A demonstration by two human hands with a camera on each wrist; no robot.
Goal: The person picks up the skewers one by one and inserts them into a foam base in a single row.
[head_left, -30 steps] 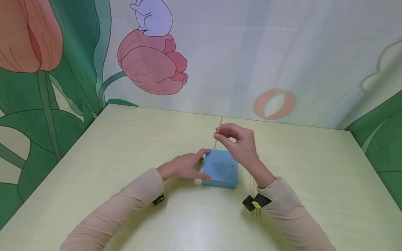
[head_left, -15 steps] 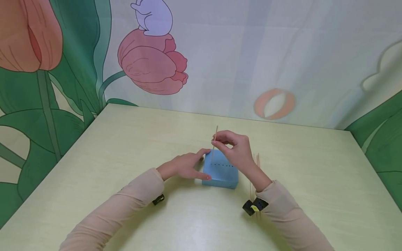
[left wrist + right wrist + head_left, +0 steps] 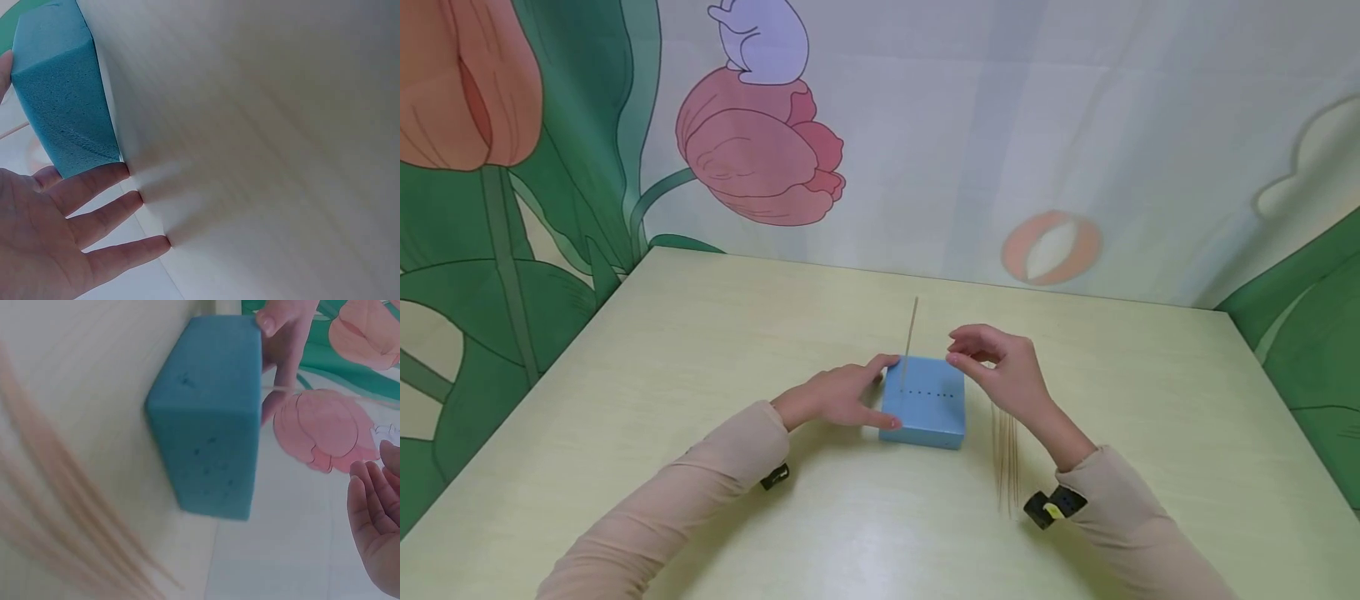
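Observation:
A blue foam block [image 3: 922,421] lies on the table with a row of small dark holes across its top. One thin wooden stick [image 3: 910,337] stands upright, tilted slightly, at the leftmost hole. My left hand [image 3: 842,396] spans the block's left side, thumb on the near corner and forefinger at the far one. In the left wrist view its other fingers [image 3: 103,219] are spread and straight, tips at the tabletop. My right hand [image 3: 1003,367] hovers over the block's right edge, fingers loosely bent, holding nothing; the right wrist view shows the hand [image 3: 381,525] apart from the block.
Several loose wooden sticks [image 3: 1006,467] lie on the table right of the block, partly beneath my right forearm. The pale tabletop [image 3: 737,317] ends at a curtain [image 3: 925,167] printed with tulips. Both wrists wear dark straps.
My right hand lowered the stick toward the leftmost hole, then let go and moved right. The stick now stands by itself. The left hand has stayed at the block.

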